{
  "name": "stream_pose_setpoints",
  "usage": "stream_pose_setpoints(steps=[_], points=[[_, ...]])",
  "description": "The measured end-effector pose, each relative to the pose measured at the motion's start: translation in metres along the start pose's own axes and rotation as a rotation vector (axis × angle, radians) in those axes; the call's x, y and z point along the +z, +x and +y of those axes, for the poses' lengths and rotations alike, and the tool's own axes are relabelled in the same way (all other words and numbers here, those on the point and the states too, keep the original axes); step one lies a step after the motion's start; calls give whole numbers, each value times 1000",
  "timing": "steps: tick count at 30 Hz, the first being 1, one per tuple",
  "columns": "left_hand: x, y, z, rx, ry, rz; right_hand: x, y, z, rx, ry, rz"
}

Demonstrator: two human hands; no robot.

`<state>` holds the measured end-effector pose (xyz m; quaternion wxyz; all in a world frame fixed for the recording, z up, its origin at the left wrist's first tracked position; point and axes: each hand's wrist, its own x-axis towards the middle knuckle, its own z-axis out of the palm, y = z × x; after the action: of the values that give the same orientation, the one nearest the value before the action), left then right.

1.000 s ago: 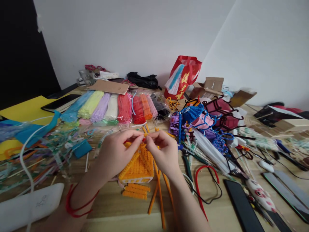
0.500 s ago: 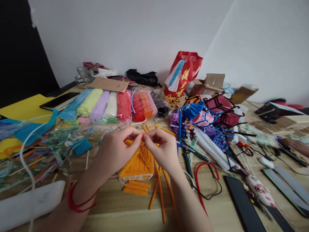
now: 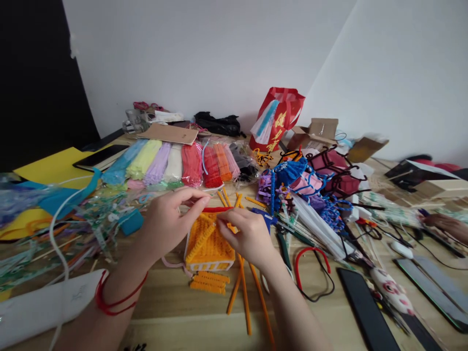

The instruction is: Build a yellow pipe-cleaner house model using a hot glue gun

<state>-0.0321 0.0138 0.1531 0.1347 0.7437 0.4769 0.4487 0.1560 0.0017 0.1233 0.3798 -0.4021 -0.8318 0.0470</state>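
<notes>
A short red pipe cleaner (image 3: 218,209) stretches level between my two hands. My left hand (image 3: 177,219) pinches its left end with thumb and forefinger, while my right hand (image 3: 248,231) has its fingers closed at the right end. Just below and between them sits a boxy orange piece (image 3: 208,243) made of pipe cleaners, with a diagonal ridge on top and a white-and-orange striped lower edge. Part of it is hidden by my right fingers. In front lies a small ribbed orange strip piece (image 3: 209,282). Loose orange pipe cleaners (image 3: 245,302) run under my right hand.
Bundles of coloured pipe cleaners (image 3: 173,163) lie behind. A blue glue gun (image 3: 268,219), pliers (image 3: 284,248) and a bent red pipe cleaner (image 3: 298,268) are at right, near a black phone (image 3: 360,302). Another person's hand (image 3: 444,224) is far right. A white power bank (image 3: 47,307) lies left.
My hands, earlier together at the fingertips, have drawn apart sideways, and the red pipe cleaner now shows between them. The view has shifted slightly.
</notes>
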Motion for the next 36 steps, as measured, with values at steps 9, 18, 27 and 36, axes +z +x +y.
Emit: stream_pose_setpoints(steps=[9,18,27,36], points=[[27,-34,-21,134,-92,42,6,-15,3,-66,49,-17],[43,-51,-34,171,-227,42,18,-19,-3,50,334,109],[50,-55,-40,71,-313,48,26,-20,-6,59,346,169],[39,-38,-28,82,-258,-30,30,-24,-5,396,713,119]])
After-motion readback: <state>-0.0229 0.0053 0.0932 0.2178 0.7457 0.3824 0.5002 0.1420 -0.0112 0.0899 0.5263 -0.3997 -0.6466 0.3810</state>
